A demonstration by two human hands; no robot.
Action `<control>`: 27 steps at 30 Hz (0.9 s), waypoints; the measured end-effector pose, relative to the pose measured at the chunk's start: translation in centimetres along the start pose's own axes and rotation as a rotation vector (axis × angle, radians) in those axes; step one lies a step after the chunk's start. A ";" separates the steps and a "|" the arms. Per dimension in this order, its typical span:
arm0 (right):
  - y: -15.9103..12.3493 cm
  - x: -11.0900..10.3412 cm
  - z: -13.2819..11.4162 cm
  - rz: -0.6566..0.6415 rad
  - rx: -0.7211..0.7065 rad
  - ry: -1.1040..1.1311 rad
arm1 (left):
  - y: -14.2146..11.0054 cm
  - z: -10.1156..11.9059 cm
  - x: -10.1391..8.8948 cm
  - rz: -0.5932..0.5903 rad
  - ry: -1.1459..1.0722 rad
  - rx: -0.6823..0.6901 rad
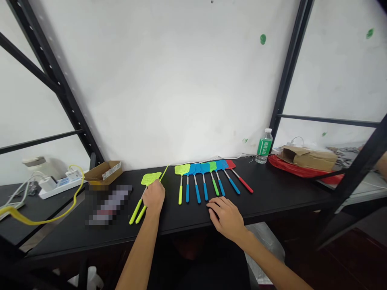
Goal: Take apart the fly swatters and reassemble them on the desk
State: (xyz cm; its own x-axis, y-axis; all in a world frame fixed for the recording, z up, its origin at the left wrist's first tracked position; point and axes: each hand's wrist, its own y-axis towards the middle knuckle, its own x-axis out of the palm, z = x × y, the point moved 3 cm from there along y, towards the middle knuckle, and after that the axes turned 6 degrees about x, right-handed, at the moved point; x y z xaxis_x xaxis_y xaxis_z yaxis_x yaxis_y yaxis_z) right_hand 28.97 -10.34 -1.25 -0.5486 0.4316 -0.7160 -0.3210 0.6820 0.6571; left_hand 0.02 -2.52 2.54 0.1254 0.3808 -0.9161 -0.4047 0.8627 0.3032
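A row of several fly swatters lies on the black table (272,189): a yellow-green one (182,177), several blue ones (199,177), a green one (214,177) and a red one (238,175). To the left lie two yellow-green swatters (150,178), their handles running towards me. My left hand (153,196) is closed over the shafts of these two. My right hand (226,215) rests flat on the table just in front of the blue handles, fingers stretched out, holding nothing.
A small open cardboard box (102,172) and a blurred flat object (110,203) sit at the left. A water bottle (264,146), a red tray (298,169) with a brown paper bag (308,158) stand at the right. Black shelf posts (284,80) frame the table. A power strip (57,186) with cables lies far left.
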 end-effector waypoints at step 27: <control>-0.1 0.0 0.0 -0.016 0.020 0.016 | 0.0 0.6 0.7 -0.061 -0.042 0.088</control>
State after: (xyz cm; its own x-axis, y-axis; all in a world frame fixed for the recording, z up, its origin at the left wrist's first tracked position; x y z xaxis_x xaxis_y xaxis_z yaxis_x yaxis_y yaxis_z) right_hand 28.99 -10.39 -1.32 -0.5555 0.4115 -0.7225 -0.3145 0.7004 0.6407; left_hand 0.64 -2.01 2.04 0.1865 0.3384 -0.9223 -0.3145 0.9100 0.2703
